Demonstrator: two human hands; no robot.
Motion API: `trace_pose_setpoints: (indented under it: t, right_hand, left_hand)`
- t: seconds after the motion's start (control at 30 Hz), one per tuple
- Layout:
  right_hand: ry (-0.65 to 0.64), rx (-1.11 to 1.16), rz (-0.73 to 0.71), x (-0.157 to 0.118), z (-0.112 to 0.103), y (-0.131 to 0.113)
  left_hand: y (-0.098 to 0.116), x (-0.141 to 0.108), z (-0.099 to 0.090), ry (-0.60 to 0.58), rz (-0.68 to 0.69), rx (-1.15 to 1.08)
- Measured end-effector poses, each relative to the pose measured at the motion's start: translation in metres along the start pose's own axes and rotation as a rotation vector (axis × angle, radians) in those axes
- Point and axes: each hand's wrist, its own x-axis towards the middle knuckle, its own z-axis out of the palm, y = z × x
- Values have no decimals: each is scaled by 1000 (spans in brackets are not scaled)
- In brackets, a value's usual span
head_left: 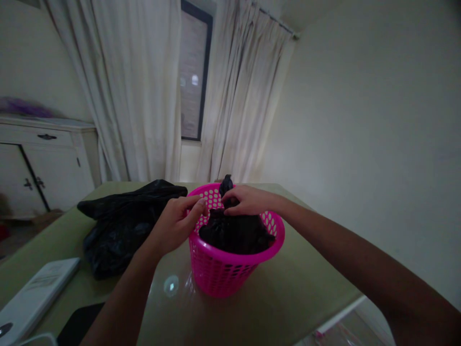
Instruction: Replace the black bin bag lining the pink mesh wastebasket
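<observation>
A pink perforated basket (223, 274) stands on the green table, tilted in view. Inside it lies a black plastic bag (237, 233), its gathered top rising toward the back rim. My right hand (247, 201) pinches the twisted upper part of this bag between thumb and fingers. At the basket's left rim is my left hand (182, 218), thumb and forefinger extended and slightly apart, close to the bag, with nothing visible between them.
Another black plastic bag (122, 226) lies crumpled on the table (288, 298) left of the basket. A white box-like object (38, 293) and a dark flat item (81, 322) are at the near left. Curtains and a white cabinet (54, 149) stand behind.
</observation>
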Motion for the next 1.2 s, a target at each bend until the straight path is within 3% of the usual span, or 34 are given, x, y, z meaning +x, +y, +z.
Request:
trace_pose_setpoints:
  t: [0.07, 0.23, 0.43, 0.57, 0.8, 1.0, 1.1, 1.2]
  right_hand:
    - [-29, 10, -78, 1, 4, -1]
    - [118, 210, -295, -7, -15, -9]
    - [266, 506, -291, -20, -34, -11]
    - [278, 261, -245, -23, -30, -14]
    - [335, -155, -236, -31, -5, -36]
    - [317, -269, -162, -48, -29, 12]
    - [357, -207, -134, -54, -31, 17]
    - [361, -155, -156, -56, -19, -7]
  left_hand:
    - [2, -1, 1, 9, -17, 8]
    - [1, -3, 4, 38, -59, -7]
    - [-2, -2, 2, 20, -69, 10]
    - [2, -1, 3, 65, -69, 5]
    - [6, -2, 6, 154, -118, 38]
    - [-13, -1, -20, 250, -133, 120]
    - [-11, -3, -25, 164, -97, 53]
    - [4, -4, -17, -5, -125, -55]
